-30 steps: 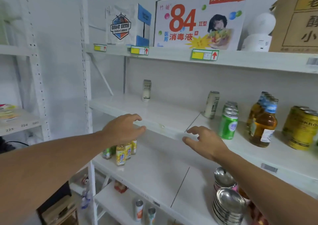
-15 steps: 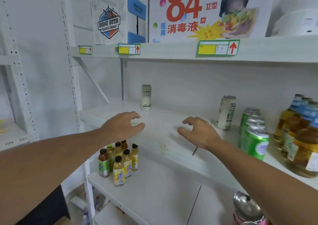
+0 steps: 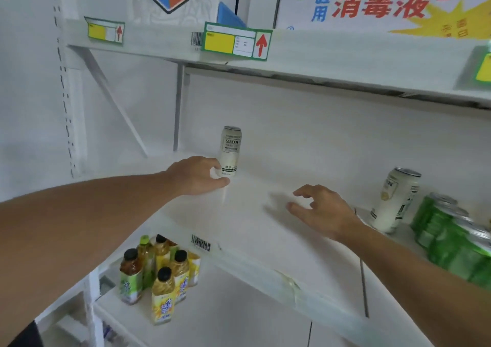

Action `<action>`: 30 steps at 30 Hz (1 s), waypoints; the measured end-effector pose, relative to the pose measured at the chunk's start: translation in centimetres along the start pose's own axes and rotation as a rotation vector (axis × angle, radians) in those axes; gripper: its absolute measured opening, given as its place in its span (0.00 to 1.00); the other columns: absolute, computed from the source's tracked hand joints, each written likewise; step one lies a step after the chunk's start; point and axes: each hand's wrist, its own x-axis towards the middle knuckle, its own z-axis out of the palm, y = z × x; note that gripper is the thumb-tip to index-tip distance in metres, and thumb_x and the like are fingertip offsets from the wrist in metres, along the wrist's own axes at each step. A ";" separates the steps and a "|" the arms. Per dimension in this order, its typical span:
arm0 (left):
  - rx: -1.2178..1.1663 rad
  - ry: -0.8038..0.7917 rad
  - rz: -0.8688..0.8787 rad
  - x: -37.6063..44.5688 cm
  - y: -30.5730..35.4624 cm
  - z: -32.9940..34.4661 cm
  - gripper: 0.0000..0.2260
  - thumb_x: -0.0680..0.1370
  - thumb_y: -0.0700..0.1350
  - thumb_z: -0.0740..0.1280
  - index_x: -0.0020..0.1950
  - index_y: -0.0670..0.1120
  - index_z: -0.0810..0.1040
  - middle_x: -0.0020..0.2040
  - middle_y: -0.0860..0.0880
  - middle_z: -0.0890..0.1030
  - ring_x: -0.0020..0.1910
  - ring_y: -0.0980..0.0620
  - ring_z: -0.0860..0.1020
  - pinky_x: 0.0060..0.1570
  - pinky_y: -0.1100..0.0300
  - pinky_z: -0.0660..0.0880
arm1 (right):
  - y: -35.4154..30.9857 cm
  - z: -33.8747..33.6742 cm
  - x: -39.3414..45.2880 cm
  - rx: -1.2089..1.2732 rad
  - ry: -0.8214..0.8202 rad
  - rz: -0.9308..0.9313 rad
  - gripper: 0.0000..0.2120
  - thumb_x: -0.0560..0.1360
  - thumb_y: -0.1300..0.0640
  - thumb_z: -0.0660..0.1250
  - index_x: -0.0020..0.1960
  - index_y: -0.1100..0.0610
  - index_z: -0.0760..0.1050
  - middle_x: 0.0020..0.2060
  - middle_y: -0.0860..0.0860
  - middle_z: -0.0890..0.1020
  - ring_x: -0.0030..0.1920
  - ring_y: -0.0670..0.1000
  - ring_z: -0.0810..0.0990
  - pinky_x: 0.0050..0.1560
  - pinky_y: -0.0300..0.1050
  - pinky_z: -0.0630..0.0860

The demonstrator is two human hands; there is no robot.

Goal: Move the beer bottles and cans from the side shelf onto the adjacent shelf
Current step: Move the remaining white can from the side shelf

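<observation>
Left hand [image 3: 198, 175] reached to base of upright white SIDKE can [image 3: 230, 150], fingers loosely curved beside it, nothing yet gripped, presumably for pickup. Right hand [image 3: 322, 211] right of that can, fingers spread, unloaded. Second white can [image 3: 396, 199] and green cans [image 3: 449, 237] farther right on middle shelf [image 3: 252, 227].

White metal shelving [image 3: 265, 221] fills the view against a pale wall [image 3: 318, 123], its slotted upright [image 3: 63, 86] on the left and a slanted brace [image 3: 114, 102] under the top shelf [image 3: 332, 51]. Yellow-and-green price tags [image 3: 236, 41] with red arrows hang on that shelf's edge. Printed cartons [image 3: 372, 1] stand above. Small juice bottles [image 3: 159, 275] cluster on the lower shelf [image 3: 239, 309]. Light is even and soft.
</observation>
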 end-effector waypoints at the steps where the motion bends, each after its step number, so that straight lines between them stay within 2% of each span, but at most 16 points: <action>1: -0.019 0.015 -0.004 0.9 -0.3 0.3 0.38 0.68 0.81 0.60 0.73 0.64 0.73 0.72 0.55 0.78 0.68 0.49 0.77 0.56 0.51 0.71 | -0.1 0.0 0.7 -0.005 0.002 0.004 0.27 0.74 0.29 0.66 0.68 0.40 0.78 0.65 0.43 0.79 0.60 0.49 0.82 0.62 0.50 0.79; 6: -0.243 0.062 -0.096 6.1 -0.6 2.1 0.51 0.65 0.80 0.67 0.78 0.50 0.67 0.70 0.48 0.80 0.65 0.45 0.80 0.58 0.51 0.77 | 0.0 0.9 3.4 0.006 0.008 0.017 0.24 0.76 0.32 0.67 0.68 0.40 0.78 0.64 0.43 0.79 0.60 0.48 0.82 0.64 0.51 0.79; 9: -0.453 0.095 -0.158 9.5 -0.1 3.6 0.56 0.68 0.72 0.77 0.84 0.44 0.57 0.75 0.43 0.76 0.71 0.43 0.77 0.57 0.55 0.72 | 0.4 1.2 3.7 0.047 0.027 0.012 0.27 0.72 0.29 0.64 0.67 0.39 0.78 0.61 0.41 0.79 0.54 0.43 0.81 0.58 0.48 0.79; 11: -0.568 0.108 -0.172 11.3 0.4 4.6 0.59 0.68 0.67 0.81 0.86 0.45 0.53 0.78 0.43 0.73 0.75 0.41 0.74 0.62 0.55 0.70 | 0.8 1.3 3.4 0.069 0.047 0.015 0.27 0.71 0.28 0.64 0.65 0.38 0.78 0.59 0.38 0.78 0.52 0.38 0.80 0.53 0.43 0.77; 13: -0.649 0.137 -0.178 12.8 0.9 5.8 0.55 0.68 0.63 0.83 0.85 0.46 0.57 0.75 0.44 0.76 0.73 0.41 0.76 0.65 0.52 0.72 | 1.3 1.0 2.8 0.080 0.065 0.027 0.25 0.72 0.29 0.65 0.65 0.37 0.78 0.58 0.36 0.77 0.53 0.36 0.79 0.49 0.40 0.75; 16: -0.702 0.235 -0.211 14.2 1.5 7.9 0.39 0.69 0.60 0.82 0.74 0.50 0.70 0.64 0.47 0.83 0.60 0.42 0.81 0.55 0.53 0.74 | 2.1 0.2 1.2 0.080 0.070 0.053 0.22 0.75 0.32 0.67 0.65 0.38 0.78 0.59 0.37 0.77 0.54 0.37 0.79 0.50 0.40 0.75; 18: -0.700 0.311 -0.247 14.1 2.1 8.6 0.34 0.67 0.61 0.80 0.68 0.52 0.73 0.62 0.46 0.84 0.52 0.43 0.81 0.51 0.53 0.75 | 2.7 -0.2 0.0 0.077 0.073 0.080 0.21 0.76 0.34 0.68 0.66 0.39 0.78 0.60 0.39 0.77 0.55 0.39 0.79 0.51 0.41 0.76; 22: -0.667 0.369 -0.204 12.3 4.5 8.9 0.33 0.63 0.66 0.78 0.64 0.55 0.76 0.59 0.49 0.85 0.54 0.41 0.84 0.49 0.53 0.74 | 3.6 -1.5 -2.4 0.047 0.119 0.133 0.19 0.79 0.38 0.70 0.67 0.43 0.80 0.61 0.43 0.79 0.54 0.45 0.81 0.57 0.46 0.78; 24: -0.692 0.352 -0.146 10.7 6.4 8.7 0.32 0.63 0.67 0.78 0.63 0.56 0.77 0.55 0.52 0.84 0.52 0.43 0.82 0.49 0.53 0.73 | 4.0 -2.3 -3.6 0.048 0.132 0.149 0.19 0.79 0.39 0.70 0.67 0.44 0.80 0.61 0.44 0.79 0.55 0.47 0.81 0.60 0.48 0.79; 27: -0.744 0.314 -0.047 7.8 10.4 8.1 0.30 0.64 0.65 0.80 0.61 0.57 0.78 0.51 0.56 0.82 0.48 0.48 0.80 0.48 0.55 0.74 | 4.4 -4.0 -5.6 0.039 0.142 0.141 0.20 0.79 0.39 0.70 0.67 0.45 0.80 0.61 0.45 0.79 0.56 0.48 0.81 0.62 0.51 0.79; 30: -0.792 0.256 0.025 4.8 15.0 7.7 0.28 0.65 0.61 0.83 0.61 0.55 0.80 0.53 0.55 0.84 0.50 0.48 0.84 0.52 0.54 0.79 | 5.0 -6.1 -8.0 0.026 0.143 0.118 0.22 0.79 0.37 0.69 0.69 0.45 0.79 0.63 0.47 0.79 0.59 0.50 0.81 0.63 0.52 0.79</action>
